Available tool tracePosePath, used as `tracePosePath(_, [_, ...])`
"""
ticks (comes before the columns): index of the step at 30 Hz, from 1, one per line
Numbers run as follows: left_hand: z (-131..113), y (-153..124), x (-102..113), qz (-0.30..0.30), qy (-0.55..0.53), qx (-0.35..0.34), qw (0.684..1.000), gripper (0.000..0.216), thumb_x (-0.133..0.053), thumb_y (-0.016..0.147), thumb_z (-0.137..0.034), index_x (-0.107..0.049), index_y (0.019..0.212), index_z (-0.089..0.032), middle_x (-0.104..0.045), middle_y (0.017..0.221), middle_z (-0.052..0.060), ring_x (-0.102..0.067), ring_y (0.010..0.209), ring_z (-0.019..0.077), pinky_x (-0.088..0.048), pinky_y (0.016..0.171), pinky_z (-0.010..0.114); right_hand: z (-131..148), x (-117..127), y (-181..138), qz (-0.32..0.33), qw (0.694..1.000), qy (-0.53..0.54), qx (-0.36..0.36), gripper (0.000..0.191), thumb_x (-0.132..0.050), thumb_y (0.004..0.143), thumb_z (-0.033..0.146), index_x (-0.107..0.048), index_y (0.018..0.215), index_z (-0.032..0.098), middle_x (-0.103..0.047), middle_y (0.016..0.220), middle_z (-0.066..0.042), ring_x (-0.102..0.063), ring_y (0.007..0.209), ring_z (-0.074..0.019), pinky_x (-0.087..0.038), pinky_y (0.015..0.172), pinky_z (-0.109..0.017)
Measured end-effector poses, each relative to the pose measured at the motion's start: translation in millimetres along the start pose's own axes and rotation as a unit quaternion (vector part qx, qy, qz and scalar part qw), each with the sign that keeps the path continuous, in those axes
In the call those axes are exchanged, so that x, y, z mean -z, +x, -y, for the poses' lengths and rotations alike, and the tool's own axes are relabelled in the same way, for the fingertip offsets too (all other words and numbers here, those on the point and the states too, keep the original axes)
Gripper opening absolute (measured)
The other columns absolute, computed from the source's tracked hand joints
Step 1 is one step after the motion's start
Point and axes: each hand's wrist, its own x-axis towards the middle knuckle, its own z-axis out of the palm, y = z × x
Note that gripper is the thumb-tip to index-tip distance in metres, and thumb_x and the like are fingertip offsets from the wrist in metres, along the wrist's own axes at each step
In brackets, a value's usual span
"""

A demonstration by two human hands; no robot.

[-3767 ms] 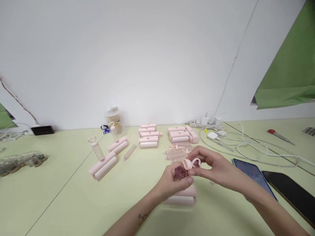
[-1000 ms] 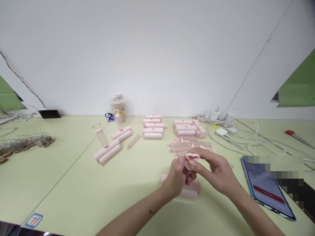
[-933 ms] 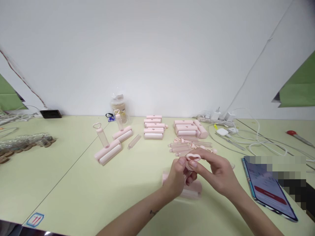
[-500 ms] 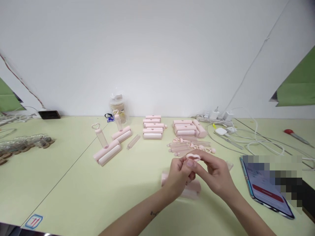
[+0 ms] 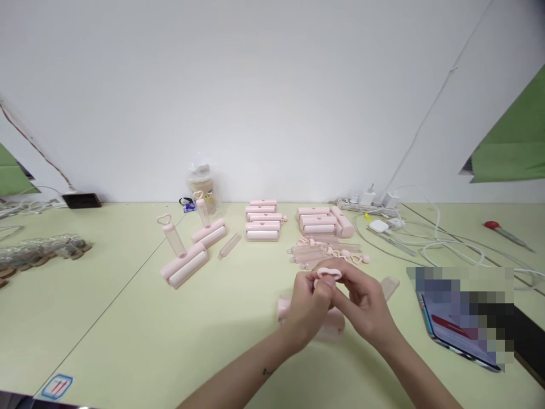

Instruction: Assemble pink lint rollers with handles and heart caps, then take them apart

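Note:
Over the front of the table, my left hand [image 5: 309, 309] and my right hand [image 5: 365, 301] meet, fingers closed in a pinch. Between their fingertips is a small pink heart-shaped loop [image 5: 330, 274]; the part below it is hidden by my fingers. Beneath my hands lies a pink lint roller [image 5: 334, 326], partly covered by them. A clear pink tube [image 5: 390, 287] shows just beyond my right hand. Farther back is a pile of clear tubes [image 5: 313, 254], with heart-loop pieces [image 5: 356, 259] among them.
Two lint rollers [image 5: 184, 267] with upright loop-topped handles stand at left, near a single tube [image 5: 230, 246]. More rollers [image 5: 263, 227] lie in stacks at the back. Phone [image 5: 462, 329], cables [image 5: 453, 250] and a red-topped tool [image 5: 491, 225] occupy the right; glass-like items [image 5: 42, 250] line the left.
Both hands stay together on the heart-shaped loop, which has tilted slightly. The whole view has shifted a little, so things on the table appear slightly farther left.

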Motion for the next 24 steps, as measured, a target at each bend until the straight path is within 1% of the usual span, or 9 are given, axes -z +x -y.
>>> tracePosePath(4, [-0.5, -1.4, -0.2, -0.012, -0.015, 0.002, 1.000, 0.027, -0.058, 0.060, -0.031, -0.037, 0.048, -0.020, -0.026, 0.040, -0.010, -0.022, 0.038, 0.0039, -0.016, 0.038, 0.021, -6.7, -4.8, -3.1, -0.018, 0.999, 0.045, -0.006, 0.010, -0.051, 0.085, 0.023, -0.058, 0.092, 0.024, -0.060, 0.086, -0.003, -0.057, 0.077, -0.0163, -0.047, 0.066, -0.024])
tracePosePath(7, [0.4, -2.3, 0.4, -0.011, -0.026, 0.006, 1.000, 0.029, -0.061, 0.060, -0.034, -0.039, 0.049, -0.019, -0.028, 0.041, -0.010, -0.024, 0.038, 0.0041, -0.017, 0.038, 0.020, -8.8, -7.9, -6.4, -0.025, 0.997, 0.073, -0.016, 0.009, -0.051, 0.085, 0.024, -0.058, 0.091, 0.025, -0.058, 0.085, -0.002, -0.056, 0.070, -0.0149, -0.047, 0.062, -0.024])
tracePosePath(10, [2.9, -2.1, 1.7, -0.002, -0.033, 0.000, 0.999, 0.031, -0.062, 0.060, -0.039, -0.040, 0.051, -0.019, -0.029, 0.040, -0.010, -0.024, 0.038, 0.0041, -0.018, 0.038, 0.019, -6.6, -7.5, -7.6, -0.011, 0.995, 0.097, -0.031, 0.007, -0.050, 0.085, 0.025, -0.055, 0.089, 0.025, -0.056, 0.081, -0.001, -0.052, 0.063, -0.0134, -0.046, 0.057, -0.023])
tracePosePath(12, [5.0, -1.1, 2.7, 0.014, -0.035, -0.010, 0.999, 0.036, -0.063, 0.061, -0.044, -0.040, 0.049, -0.019, -0.027, 0.038, -0.010, -0.023, 0.036, 0.0035, -0.017, 0.037, 0.019, -4.2, -4.9, -4.2, 0.019, 0.992, 0.113, -0.056, 0.004, -0.049, 0.085, 0.025, -0.053, 0.084, 0.024, -0.053, 0.077, 0.000, -0.051, 0.060, -0.0129, -0.045, 0.054, -0.023])
tracePosePath(14, [8.0, 1.1, 3.9, 0.035, -0.033, -0.023, 0.999, 0.044, -0.062, 0.059, -0.054, -0.038, 0.046, -0.019, -0.026, 0.035, -0.010, -0.021, 0.033, 0.0028, -0.015, 0.035, 0.019, -2.3, -1.6, 4.2, 0.059, 0.988, 0.118, -0.077, 0.010, -0.050, 0.083, 0.025, -0.048, 0.075, 0.022, -0.050, 0.077, 0.000, -0.049, 0.060, -0.0129, -0.043, 0.052, -0.023])
tracePosePath(17, [15.8, 6.3, 6.7, 0.059, -0.029, -0.047, 0.997, 0.057, -0.055, 0.056, -0.071, -0.034, 0.041, -0.020, -0.025, 0.032, -0.009, -0.020, 0.030, 0.0025, -0.012, 0.032, 0.019, -0.6, 1.5, 23.3, 0.099, 0.989, 0.099, -0.042, 0.022, -0.051, 0.078, 0.027, -0.038, 0.062, 0.021, -0.048, 0.079, -0.001, -0.048, 0.068, -0.0147, -0.041, 0.057, -0.026])
tracePosePath(20, [25.1, 11.7, 9.5, 0.062, -0.027, -0.066, 0.996, 0.064, -0.045, 0.056, -0.080, -0.033, 0.039, -0.020, -0.024, 0.030, -0.008, -0.019, 0.028, 0.0025, -0.010, 0.031, 0.020, 0.7, 2.6, 40.3, 0.161, 0.983, 0.084, -0.007, 0.028, -0.052, 0.075, 0.027, -0.032, 0.058, 0.021, -0.048, 0.074, 0.000, -0.047, 0.067, -0.0147, -0.040, 0.060, -0.027])
tracePosePath(22, [29.0, 13.7, 10.3, 0.060, -0.029, -0.069, 0.995, 0.065, -0.040, 0.057, -0.082, -0.035, 0.041, -0.020, -0.024, 0.030, -0.008, -0.019, 0.027, 0.0029, -0.010, 0.029, 0.020, 0.6, 3.2, 45.9, 0.199, 0.977, 0.073, -0.021, 0.026, -0.052, 0.076, 0.025, -0.034, 0.057, 0.020, -0.049, 0.073, 0.000, -0.047, 0.065, -0.0135, -0.041, 0.061, -0.027])
tracePosePath(24, [29.7, 14.0, 10.0, 0.062, -0.033, -0.066, 0.995, 0.064, -0.039, 0.056, -0.083, -0.038, 0.046, -0.020, -0.024, 0.030, -0.008, -0.018, 0.026, 0.0032, -0.010, 0.028, 0.020, -0.3, 3.9, 47.0, 0.224, 0.970, 0.065, -0.071, 0.012, -0.049, 0.078, 0.022, -0.047, 0.067, 0.020, -0.053, 0.082, -0.001, -0.051, 0.070, -0.0139, -0.043, 0.059, -0.025])
